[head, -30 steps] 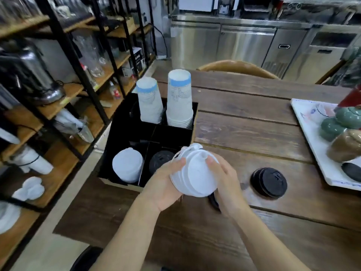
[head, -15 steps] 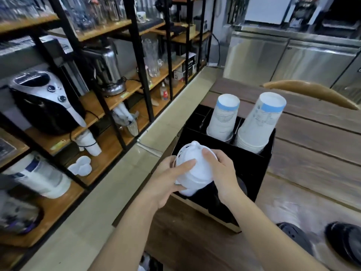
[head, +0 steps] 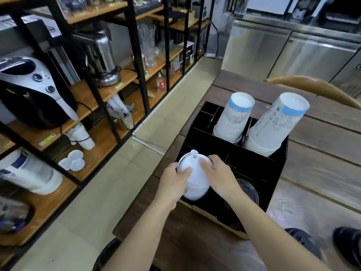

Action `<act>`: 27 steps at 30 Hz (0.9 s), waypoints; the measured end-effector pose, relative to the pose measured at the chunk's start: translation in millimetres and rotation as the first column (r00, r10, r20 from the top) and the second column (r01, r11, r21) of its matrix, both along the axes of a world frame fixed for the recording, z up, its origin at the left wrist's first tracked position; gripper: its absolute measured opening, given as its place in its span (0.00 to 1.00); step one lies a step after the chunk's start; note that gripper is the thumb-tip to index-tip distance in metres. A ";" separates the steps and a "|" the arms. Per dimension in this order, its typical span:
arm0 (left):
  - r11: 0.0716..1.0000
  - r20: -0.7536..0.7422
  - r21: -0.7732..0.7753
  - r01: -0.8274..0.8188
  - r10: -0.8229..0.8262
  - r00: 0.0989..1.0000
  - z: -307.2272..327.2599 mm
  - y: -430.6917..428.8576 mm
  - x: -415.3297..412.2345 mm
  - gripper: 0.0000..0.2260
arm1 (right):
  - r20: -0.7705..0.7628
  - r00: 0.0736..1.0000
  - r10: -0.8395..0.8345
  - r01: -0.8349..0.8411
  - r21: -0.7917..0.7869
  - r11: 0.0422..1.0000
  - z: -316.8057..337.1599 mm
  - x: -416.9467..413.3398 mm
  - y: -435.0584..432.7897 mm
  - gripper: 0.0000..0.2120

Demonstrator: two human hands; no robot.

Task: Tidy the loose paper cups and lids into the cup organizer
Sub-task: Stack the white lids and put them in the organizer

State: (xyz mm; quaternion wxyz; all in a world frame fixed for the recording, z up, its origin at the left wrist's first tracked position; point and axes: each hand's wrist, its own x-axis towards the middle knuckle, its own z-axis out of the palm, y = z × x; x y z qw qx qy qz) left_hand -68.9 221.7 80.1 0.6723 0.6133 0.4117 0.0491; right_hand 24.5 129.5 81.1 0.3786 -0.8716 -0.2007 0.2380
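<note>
1. The wooden table [head: 322,173] holds the black cup organizer [head: 273,173] at its left edge;
2. Two paper cup stacks [head: 273,126] stand upside down in the back slots;
3. The left hand [head: 172,182] and right hand [head: 218,177] both wrap their fingers tight on the stack of white lids [head: 195,173], low in the front-left slot;
4. Two black lids [head: 347,245] lie loose on the table.

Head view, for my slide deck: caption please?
Both hands lower white lids into the black organizer beside paper cups.
</note>
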 end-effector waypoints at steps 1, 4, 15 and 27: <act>1.000 -0.006 0.017 0.005 -0.005 1.000 -0.4 0.6 0.5 0.11 | 0.020 0.999 0.025 -0.024 -0.034 0.999 -0.8 1.3 1.9 0.18; 0.997 -0.021 0.072 0.023 -0.022 1.000 -1.9 1.5 1.5 0.12 | 0.112 0.989 0.099 -0.087 -0.110 0.990 -3.1 2.0 6.9 0.16; 1.000 -0.054 -0.019 -0.021 0.020 0.998 -10.0 7.3 3.0 0.14 | 0.118 0.963 0.243 -0.228 -0.129 0.965 3.0 16.1 -3.7 0.18; 0.975 -0.127 0.222 0.028 0.001 0.992 -5.9 7.5 -1.1 0.20 | 0.117 0.952 0.281 -0.285 0.020 0.958 1.1 20.9 3.5 0.11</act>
